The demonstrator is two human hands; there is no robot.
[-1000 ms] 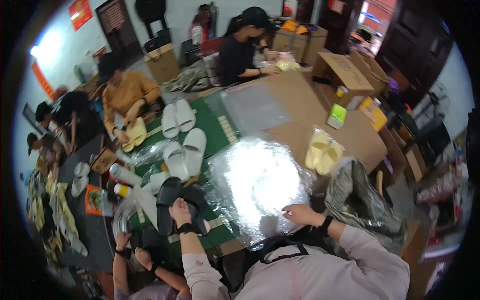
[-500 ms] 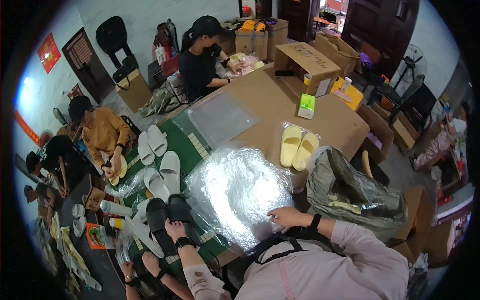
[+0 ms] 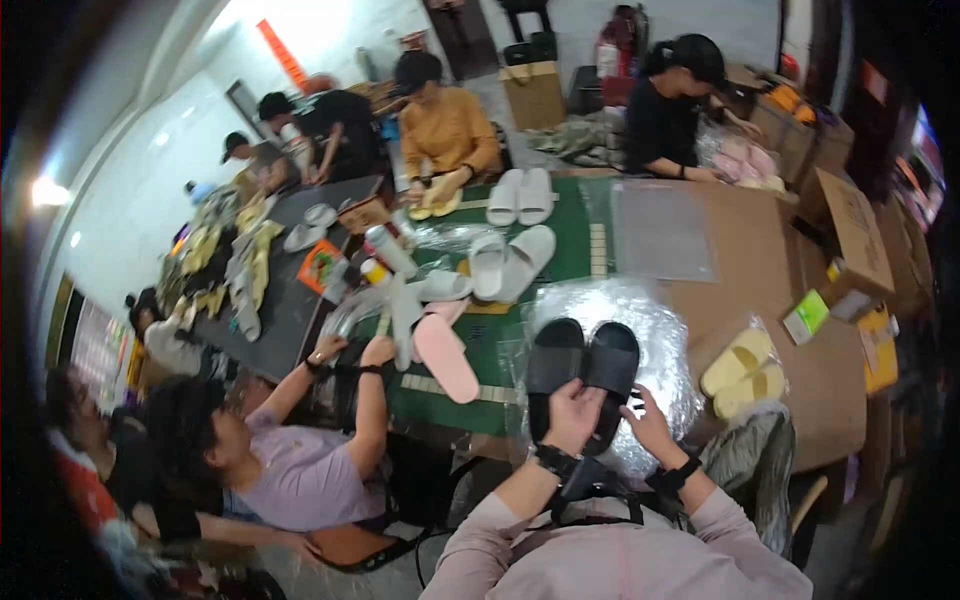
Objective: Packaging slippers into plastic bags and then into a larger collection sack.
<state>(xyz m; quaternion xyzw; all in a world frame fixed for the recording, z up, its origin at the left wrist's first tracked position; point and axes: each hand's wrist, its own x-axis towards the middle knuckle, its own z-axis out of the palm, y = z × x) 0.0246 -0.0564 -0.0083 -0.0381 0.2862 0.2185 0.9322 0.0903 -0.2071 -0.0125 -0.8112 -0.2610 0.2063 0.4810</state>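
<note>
To keep the black slippers (image 3: 610, 358) paired and level over the shiny plastic (image 3: 662, 330), steady both heels: the left hand (image 3: 574, 418) grasps them in its fingers, but whether the right hand (image 3: 650, 422) grips or only touches is unclear. The worktop (image 3: 765, 255) edge lies near the wrists; bare room opens ahead-right, beyond the yellow slippers (image 3: 738, 362).

Workshop: clear plastic (image 3: 660, 312) just beyond right hand (image 3: 653, 424); white slippers (image 3: 532, 262), co-workers (image 3: 445, 135) leftward; cartons (image 3: 858, 225) rightward
</note>
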